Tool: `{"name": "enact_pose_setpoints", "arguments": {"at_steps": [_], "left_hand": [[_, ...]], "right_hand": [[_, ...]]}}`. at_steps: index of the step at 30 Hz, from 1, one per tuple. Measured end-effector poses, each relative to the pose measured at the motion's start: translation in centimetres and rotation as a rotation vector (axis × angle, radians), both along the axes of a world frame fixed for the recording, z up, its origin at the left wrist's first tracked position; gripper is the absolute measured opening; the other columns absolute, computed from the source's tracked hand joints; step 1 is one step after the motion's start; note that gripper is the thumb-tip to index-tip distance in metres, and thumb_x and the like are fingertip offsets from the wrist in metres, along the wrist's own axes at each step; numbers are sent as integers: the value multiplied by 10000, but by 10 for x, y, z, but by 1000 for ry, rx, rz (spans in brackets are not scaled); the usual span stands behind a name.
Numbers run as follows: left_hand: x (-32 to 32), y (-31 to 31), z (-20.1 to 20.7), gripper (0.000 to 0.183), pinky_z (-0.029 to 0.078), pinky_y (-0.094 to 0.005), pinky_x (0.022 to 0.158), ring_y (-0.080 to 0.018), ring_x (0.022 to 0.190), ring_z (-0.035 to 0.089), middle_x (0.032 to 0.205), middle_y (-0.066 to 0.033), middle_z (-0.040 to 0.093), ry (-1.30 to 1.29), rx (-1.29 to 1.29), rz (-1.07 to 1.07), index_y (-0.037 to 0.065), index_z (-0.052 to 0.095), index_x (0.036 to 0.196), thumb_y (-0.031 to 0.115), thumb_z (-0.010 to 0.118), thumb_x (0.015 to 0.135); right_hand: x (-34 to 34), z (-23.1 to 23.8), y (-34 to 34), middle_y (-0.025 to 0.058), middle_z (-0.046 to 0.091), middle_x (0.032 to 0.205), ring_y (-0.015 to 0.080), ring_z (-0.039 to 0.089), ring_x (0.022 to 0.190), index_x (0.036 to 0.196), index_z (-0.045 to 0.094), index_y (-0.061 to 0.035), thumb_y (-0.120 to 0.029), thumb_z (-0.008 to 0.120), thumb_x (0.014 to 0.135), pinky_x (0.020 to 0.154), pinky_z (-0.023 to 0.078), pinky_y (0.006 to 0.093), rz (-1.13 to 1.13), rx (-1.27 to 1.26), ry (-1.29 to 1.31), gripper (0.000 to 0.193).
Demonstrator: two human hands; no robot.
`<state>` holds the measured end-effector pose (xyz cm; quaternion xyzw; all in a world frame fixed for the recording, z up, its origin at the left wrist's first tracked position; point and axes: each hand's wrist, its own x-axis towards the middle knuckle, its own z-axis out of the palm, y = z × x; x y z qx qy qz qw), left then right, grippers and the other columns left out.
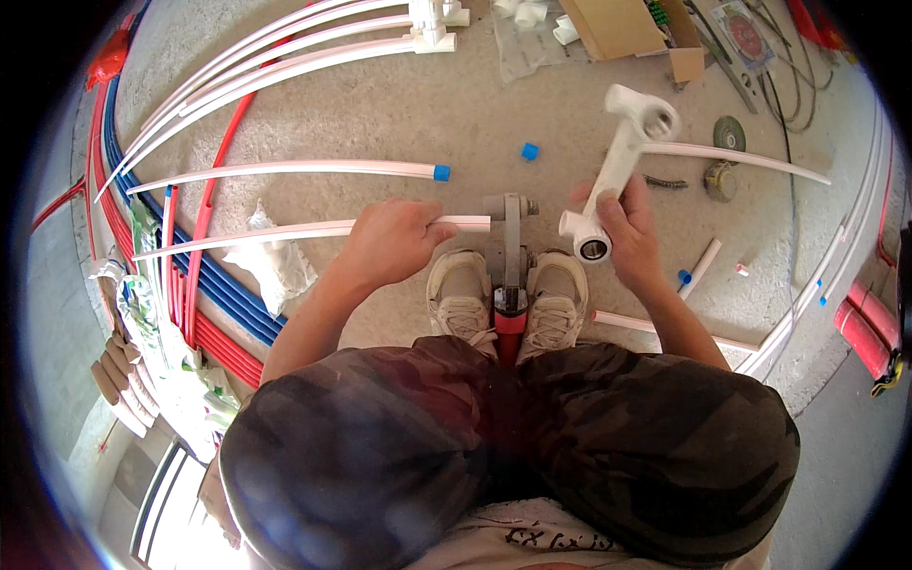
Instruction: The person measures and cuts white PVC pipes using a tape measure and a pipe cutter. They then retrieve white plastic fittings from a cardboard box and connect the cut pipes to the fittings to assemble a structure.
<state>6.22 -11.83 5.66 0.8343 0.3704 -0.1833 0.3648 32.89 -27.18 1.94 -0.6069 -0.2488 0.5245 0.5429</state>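
Observation:
My left hand (pixel 394 242) is closed around a long white plastic pipe (pixel 256 237) with a red stripe, near its right end. That end lies beside the pipe fusion welder (pixel 513 237); whether it touches the die cannot be told. The welder stands between my shoes, grey heating plate up, with a die on each side and its red handle toward me. In my right hand (pixel 629 228) is a white plastic pipe fitting (pixel 622 152), tilted up to the right. One of its sockets, dark-ringed inside, faces me at the lower end. Part of the fitting is covered by my fingers.
Another white pipe (pixel 294 171) with a blue cap lies beyond my left hand. A bundle of white pipes (pixel 313 71) is farther back. Red pipes (pixel 228 347) and blue pipes (pixel 223 294) run along the left. A tape measure (pixel 719 180) and a cardboard box (pixel 617 28) lie at right and back.

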Motion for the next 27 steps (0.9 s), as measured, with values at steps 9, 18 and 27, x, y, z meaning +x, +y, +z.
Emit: {"name": "enact_pose_setpoints", "arguments": {"at_steps": [9, 18, 27], "left_hand": [[1, 1, 2, 382, 488, -555, 753, -457, 864, 642, 839, -241, 674, 12, -3, 43, 11, 663, 834, 376, 622, 937], [0, 1, 2, 371, 487, -550, 755, -451, 873, 641, 838, -236, 668, 6, -15, 30, 19, 659, 830, 374, 624, 931], [-1, 0, 1, 375, 484, -560, 752, -461, 864, 639, 843, -240, 671, -8, -10, 51, 14, 657, 832, 375, 629, 929]], "right_hand": [[24, 21, -4, 87, 670, 1194, 88, 591, 781, 1270, 576, -21, -174, 582, 1042, 640, 509, 240, 141, 115, -53, 275], [25, 19, -1, 83, 714, 920, 104, 655, 744, 1221, 548, -28, -296, 515, 1066, 670, 521, 246, 94, -140, 94, 311], [18, 18, 0, 54, 668, 937, 91, 641, 819, 1446, 467, 21, -268, 546, 1057, 734, 511, 240, 7, -150, 2, 490]]}}
